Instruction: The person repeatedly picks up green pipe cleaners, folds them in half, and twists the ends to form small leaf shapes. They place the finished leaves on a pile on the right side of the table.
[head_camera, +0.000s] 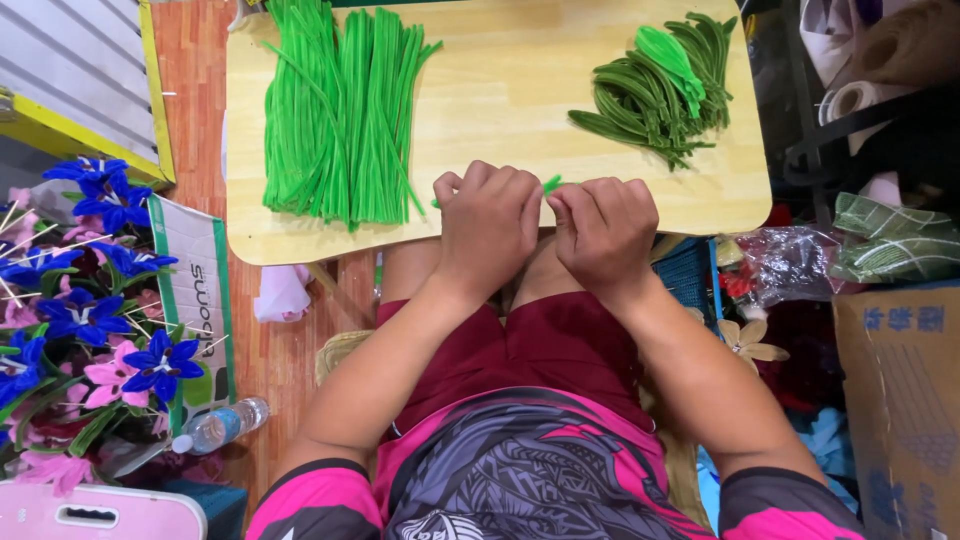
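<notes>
Both hands at near edge of wooden counter (500, 90), knuckles up, close together. Left hand (490, 225) curled tight, fingers closed on a bright green pipe cleaner (550, 183); right hand (605, 228) likewise closed, pinching the same piece from the other side, only a short green tip showing between the two hands, rest hidden by fingers. Looks like bending or twisting, held close to body for control. Loose pile of straight bright green pipe cleaners (340, 110) on far left of counter, within left reach. Heap of darker green bent leaf shapes (660, 85) on far right, kept apart from raw stock. Blue and pink artificial flowers (90, 320) on floor at left, plastic water bottle (220, 427) near them. Cardboard box (900, 400) at right.
</notes>
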